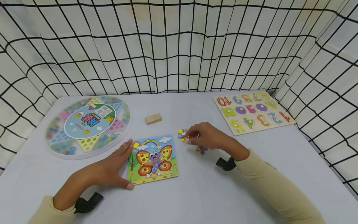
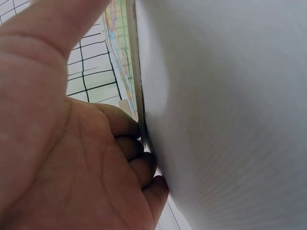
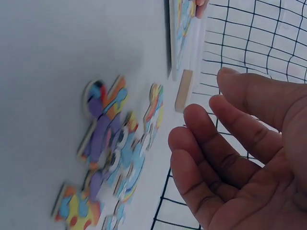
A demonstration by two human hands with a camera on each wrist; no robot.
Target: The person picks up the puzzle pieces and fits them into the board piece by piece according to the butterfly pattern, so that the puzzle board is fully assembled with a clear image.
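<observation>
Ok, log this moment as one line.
left hand: touching butterfly board, left side | right hand: empty, near loose pieces | wooden block: beyond butterfly board

Right wrist view, 12 at top. Right hand point(image 3: 252, 187) at 4 o'clock: fingers loosely bent, thumb apart from them. Puzzle pieces point(image 3: 100, 136) clustered at 7 to 8 on white tabletop point(image 3: 48, 57); purple, orange, blue, slightly blurred, hand not touching. Plain wooden block point(image 3: 183, 91) toward 2. Printed board point(image 3: 181, 28) between 12 and 1, left hand point(image 3: 201, 7) partly visible at its edge. Black netting point(image 3: 247, 38) from 1 to 2.
</observation>
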